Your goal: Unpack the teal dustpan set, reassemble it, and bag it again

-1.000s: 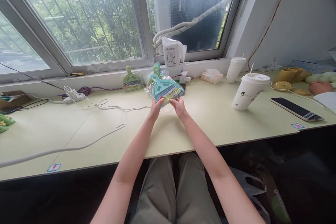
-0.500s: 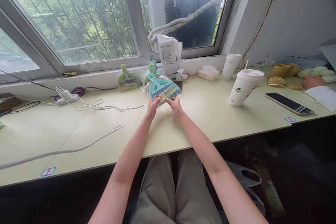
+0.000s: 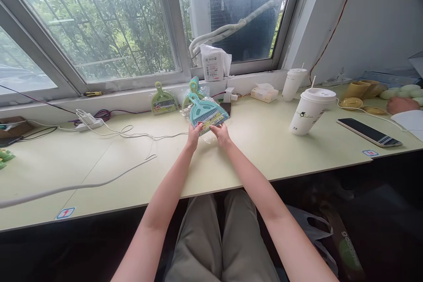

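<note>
Your lap: grey-green trousers (image 3: 211, 238) show below the desk edge, with both forearms stretched out over them.
Desk: the pale yellow-green desk top (image 3: 231, 163) bears everything here; a white cable (image 3: 99, 183) trails across its left part.
Left hand: your left hand (image 3: 193, 137) is pinched shut on the lower left edge of the packaged teal dustpan-and-brush set (image 3: 207, 114).
Right hand: your right hand (image 3: 222, 135) is closed on the lower right edge of the same pack, thumb on top.
Where the set is: it is held tilted up just above the desk, handle pointing away from you toward the window.
How it will handle: judge it light and stiff, being thin moulded plastic. The clear wrapper looks slick and crinkly, so it may slide under your fingertips.
Where to hold: grip through the wrapper onto the hard rim of the pan or the handle, not the loose film at the edges.
Just behind it: a second teal-and-green set (image 3: 194, 90) stands near, and a green dustpan set (image 3: 163, 102) leans at the sill to its left.
Right side: a tilted white paper cup with a lid (image 3: 309, 111) and a black phone (image 3: 368, 132) lie well apart from your hands.
Far right: another person's hand (image 3: 398, 105) rests at the desk's end.
Far: a white packet (image 3: 213, 64) sits on the window sill (image 3: 132, 92).
</note>
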